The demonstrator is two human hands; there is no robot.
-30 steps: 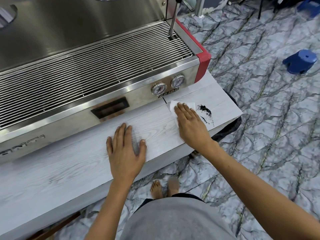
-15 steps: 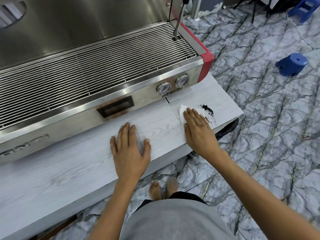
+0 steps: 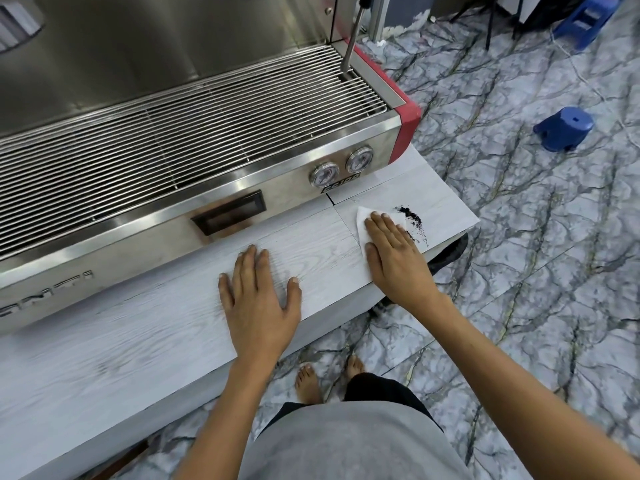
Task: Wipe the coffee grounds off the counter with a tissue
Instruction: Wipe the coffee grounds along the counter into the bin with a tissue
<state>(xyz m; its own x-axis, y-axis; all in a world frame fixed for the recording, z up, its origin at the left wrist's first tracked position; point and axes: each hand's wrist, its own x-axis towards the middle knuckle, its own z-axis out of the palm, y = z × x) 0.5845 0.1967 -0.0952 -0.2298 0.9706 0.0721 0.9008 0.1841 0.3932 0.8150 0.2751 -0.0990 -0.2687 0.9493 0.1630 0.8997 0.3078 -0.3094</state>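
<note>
Your brushed-steel espresso machine (image 3: 194, 109), with its ribbed wire grate, sits on the pale wood-grain counter (image 3: 138, 341). Your left hand (image 3: 258, 299) lies flat there, fingers spread. Your right hand (image 3: 394, 251) presses straight, close-set fingers on a thin white tissue (image 3: 367, 220); the dark, gritty coffee grounds (image 3: 414, 221) seem to touch its right edge.

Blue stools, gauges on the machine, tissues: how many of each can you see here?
Blue stools: 2, one near, one at the top edge
Gauges: 2
Tissues: 1, under the right hand
Total: 5
</note>
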